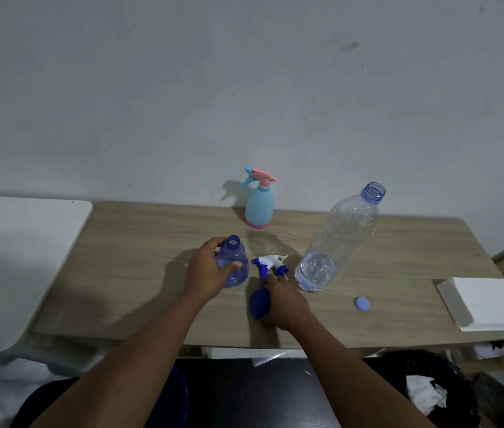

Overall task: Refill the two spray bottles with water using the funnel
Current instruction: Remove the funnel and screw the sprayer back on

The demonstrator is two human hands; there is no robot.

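1. The left hand (206,271) grips a translucent blue plastic spray bottle (234,274), fingers and thumb wrapped round its body. The bottle stands upright on the wood-grain counter (121,257), its neck open.
2. At 3 o'clock from it, just beside, a white-and-blue trigger sprayer head (270,263) lies on the counter.
3. The right hand (286,301), at 6 o'clock from the sprayer head, has its fingers curled round a dark blue plastic funnel (259,304), low over the counter.
4. At 12 o'clock, by the wall, a pale blue and pink spray bottle (259,208) stands with its trigger on.
5. At 3 o'clock, a clear plastic water bottle (337,242) stands uncapped, with water in its bottom part.
6. A round blue cap (362,303) lies at 5 o'clock from the water bottle, and a stack of white paper (491,304) lies farther right.
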